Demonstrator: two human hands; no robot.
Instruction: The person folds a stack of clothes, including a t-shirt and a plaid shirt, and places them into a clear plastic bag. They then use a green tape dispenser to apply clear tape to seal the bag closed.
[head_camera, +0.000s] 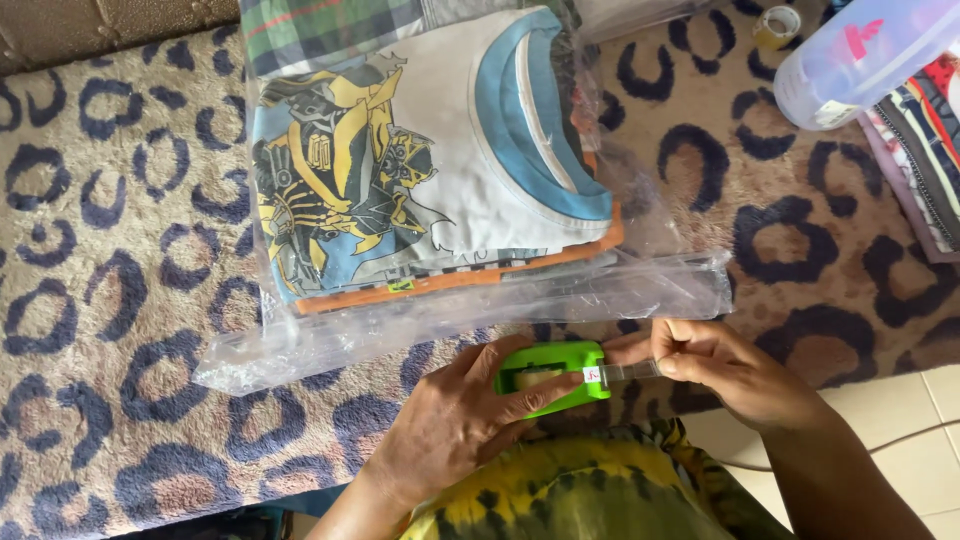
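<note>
Below the bag (470, 310), your left hand (455, 425) clamped the dispenser (553, 375); right fingers (672, 362) pinched the tape (628, 372), which might have twisted or stuck to itself.

A green tape dispenser (553, 377), clear tape strip (632, 372) drawn out rightward, lies just below the bag.

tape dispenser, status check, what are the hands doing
Left hand grips green tape dispenser. Right hand pinches clear tape strip drawn out from it. Clear bag of folded clothes lies just beyond on spotted rug; nothing between.
</note>
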